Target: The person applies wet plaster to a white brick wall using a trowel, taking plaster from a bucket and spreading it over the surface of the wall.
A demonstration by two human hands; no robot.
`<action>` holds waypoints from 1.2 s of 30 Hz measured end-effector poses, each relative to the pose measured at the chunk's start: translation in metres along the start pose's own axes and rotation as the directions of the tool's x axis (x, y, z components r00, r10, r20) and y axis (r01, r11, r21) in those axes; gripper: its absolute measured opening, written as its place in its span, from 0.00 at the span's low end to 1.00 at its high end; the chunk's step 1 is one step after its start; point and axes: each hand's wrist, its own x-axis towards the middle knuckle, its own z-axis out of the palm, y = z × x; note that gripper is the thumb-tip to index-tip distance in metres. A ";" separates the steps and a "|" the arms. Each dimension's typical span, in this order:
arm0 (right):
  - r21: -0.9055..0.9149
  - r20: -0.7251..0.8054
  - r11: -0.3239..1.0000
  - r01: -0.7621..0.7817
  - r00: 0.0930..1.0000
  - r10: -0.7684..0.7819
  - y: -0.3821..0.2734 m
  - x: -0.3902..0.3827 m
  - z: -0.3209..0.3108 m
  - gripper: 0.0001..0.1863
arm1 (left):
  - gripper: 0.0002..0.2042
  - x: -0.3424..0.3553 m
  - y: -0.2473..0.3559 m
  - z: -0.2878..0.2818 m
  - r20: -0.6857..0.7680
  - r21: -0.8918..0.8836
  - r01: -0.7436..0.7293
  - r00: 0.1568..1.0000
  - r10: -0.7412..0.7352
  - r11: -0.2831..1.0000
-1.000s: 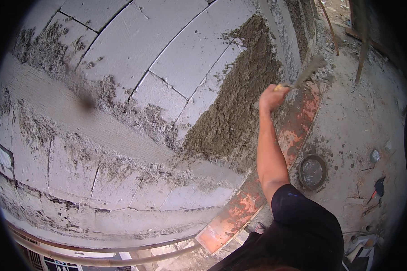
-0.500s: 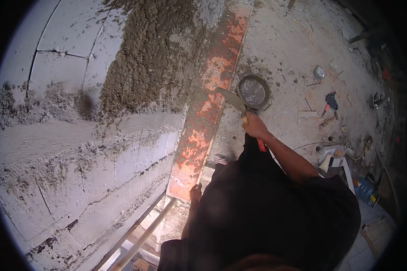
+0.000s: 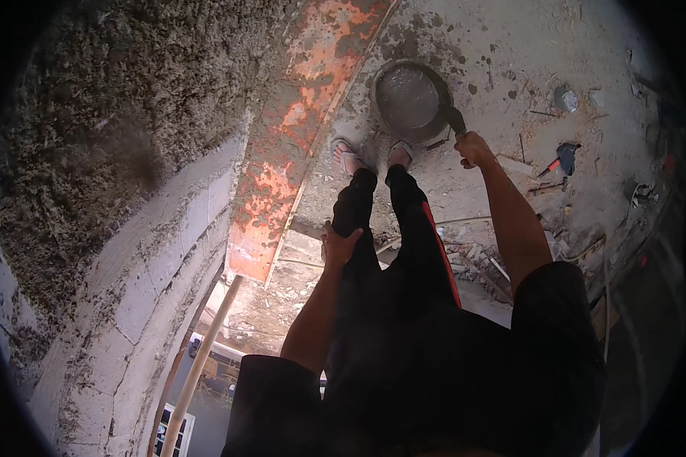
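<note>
My right hand (image 3: 474,150) is closed round the handle of a trowel (image 3: 455,119). The trowel's blade goes over the right rim of a round dark bucket (image 3: 382,114), and part of it is hidden inside. Wet grey mortar (image 3: 407,97) fills the bucket's middle. My left hand (image 3: 340,244) rests on my left leg (image 3: 350,213) near the knee, thumb spread away from the fingers, holding nothing. Left of my feet runs a long orange board (image 3: 263,206), smeared with grey mortar along much of its length.
Rough mortar (image 3: 122,91) coats the wall at the left, above pale blocks (image 3: 141,297). A pole (image 3: 202,350) meets the board's near end. A power tool with red and dark parts (image 3: 566,158), a silvery round object (image 3: 564,99) and debris lie on the floor at right.
My right hand and the trowel have moved from over the board's edge to the bucket's right side. My left hand has gone from the board's near end to my leg. The view has shifted.
</note>
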 end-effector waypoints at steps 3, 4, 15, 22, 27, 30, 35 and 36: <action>0.015 -0.139 0.999 -0.035 0.990 0.037 0.031 0.112 -0.006 0.06 | 0.46 0.019 0.031 0.032 -0.017 0.064 0.016 1.000 -0.015 0.998; 0.091 -0.094 0.985 -0.145 0.984 0.153 -0.023 0.131 -0.027 0.08 | 0.43 0.022 0.022 0.039 -0.154 0.107 0.025 0.988 -0.009 0.994; -0.571 0.097 0.740 0.355 0.924 -0.369 -0.119 0.107 0.035 0.08 | 0.31 0.031 0.045 0.045 -0.172 0.137 -0.007 0.985 0.031 0.991; -0.470 -0.176 0.883 0.024 0.977 -0.120 -0.088 0.104 -0.079 0.09 | 0.30 0.032 0.041 0.046 -0.178 0.175 0.023 0.984 0.009 0.984; -0.278 -0.303 0.959 -0.048 0.952 -0.040 -0.076 0.157 0.040 0.09 | 0.29 0.043 0.048 0.045 -0.183 0.175 -0.031 0.981 0.064 0.984; -0.015 -0.295 1.000 -0.001 0.955 -0.004 -0.096 0.096 0.057 0.12 | 0.29 0.036 0.034 0.047 -0.149 0.183 0.008 0.989 0.020 0.983; 0.432 -0.544 0.895 0.112 0.824 0.160 -0.070 0.028 0.053 0.18 | 0.24 0.034 0.044 0.046 -0.249 0.205 -0.016 0.966 0.068 0.979; 0.638 -0.487 0.765 0.093 0.818 0.307 -0.066 0.032 0.049 0.20 | 0.24 0.035 0.042 0.044 -0.252 0.208 -0.019 0.965 0.072 0.978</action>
